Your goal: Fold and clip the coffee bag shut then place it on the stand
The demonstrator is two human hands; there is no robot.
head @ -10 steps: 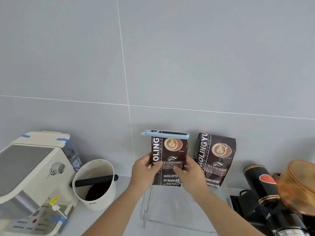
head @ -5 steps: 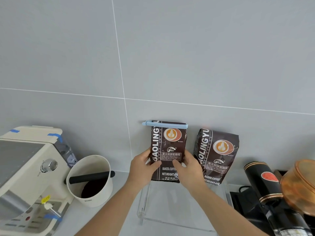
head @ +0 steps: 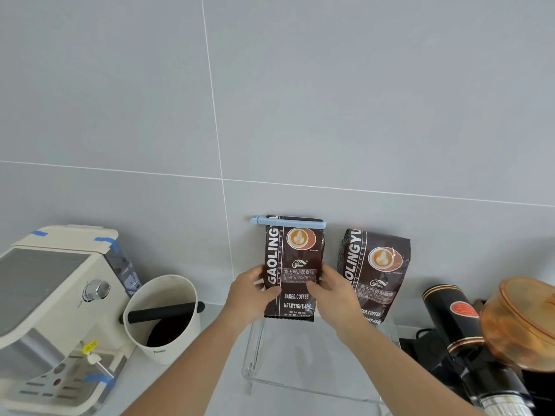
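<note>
Coffee bag (head: 292, 265) stood upright at the rear of the clear stand (head: 255, 349), against the wall, blue clip (head: 288, 221) across its folded top. Left hand (head: 250, 295) gripped the bag's left edge, thumb on the front. Right hand (head: 336, 291) gripped the right edge likewise. Fingers of both curled around the bag. A second bag (head: 374, 274) stood just beside, to the right.

Bright, even, soft light; faint shadows; wide-angle bending at the edges; the orange lid (head: 524, 322) looks perhaps slightly blurred.
</note>
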